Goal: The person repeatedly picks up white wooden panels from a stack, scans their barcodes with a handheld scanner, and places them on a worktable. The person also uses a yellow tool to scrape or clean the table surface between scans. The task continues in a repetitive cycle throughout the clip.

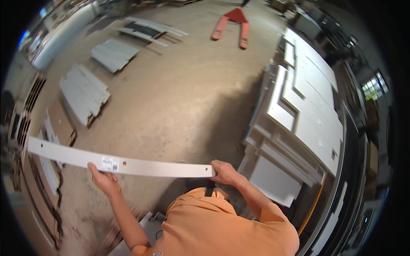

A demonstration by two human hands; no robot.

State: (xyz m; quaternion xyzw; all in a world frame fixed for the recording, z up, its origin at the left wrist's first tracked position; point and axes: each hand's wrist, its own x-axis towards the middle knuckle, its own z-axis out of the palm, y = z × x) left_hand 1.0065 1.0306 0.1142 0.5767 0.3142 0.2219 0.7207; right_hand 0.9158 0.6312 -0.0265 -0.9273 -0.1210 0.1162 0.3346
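I hold a long, narrow white board point(149, 167) roughly level across the front of my body. Small dark holes dot its face near both ends and close to the middle, and a printed white label is stuck beside the middle hole. My left hand point(104, 181) grips its lower edge just below the label, with the thumb on the near face. At the board's right end, my right hand point(223, 173) is closed around the tip. The fingers behind the board are partly hidden in both hands.
To my right stands a tall stack of white panels point(314, 111). Along the left lie low piles of pale boards point(83, 91) and brown sheets point(60, 121). A red pallet jack point(235, 21) stands far ahead on the concrete floor point(179, 94). A yellow strip point(311, 209) runs beside the stack.
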